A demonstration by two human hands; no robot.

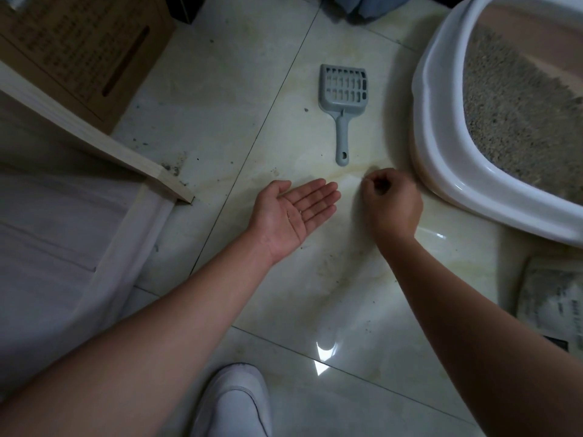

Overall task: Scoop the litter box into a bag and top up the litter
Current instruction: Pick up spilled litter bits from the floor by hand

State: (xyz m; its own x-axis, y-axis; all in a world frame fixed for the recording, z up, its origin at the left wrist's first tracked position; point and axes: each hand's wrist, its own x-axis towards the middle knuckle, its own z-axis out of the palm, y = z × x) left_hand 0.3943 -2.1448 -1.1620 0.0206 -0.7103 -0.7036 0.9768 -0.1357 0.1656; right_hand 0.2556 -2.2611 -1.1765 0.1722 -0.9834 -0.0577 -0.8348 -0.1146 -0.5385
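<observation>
While our left hand (295, 212) lies palm-up with fingers straight, our right hand (389, 203) curls its fingers together near the scoop (344, 99) on the floor (236, 121).

Glossy pale tile floor (239, 99), with dark grout lines and scattered litter grains. Lying directly on it: a grey slotted litter scoop (343, 102), flat, handle toward the viewer; a white litter box (441, 146) at right; a cardboard box (72, 48) at upper left; a printed bag (555, 304) at the right edge; a white shoe (233, 402).
</observation>
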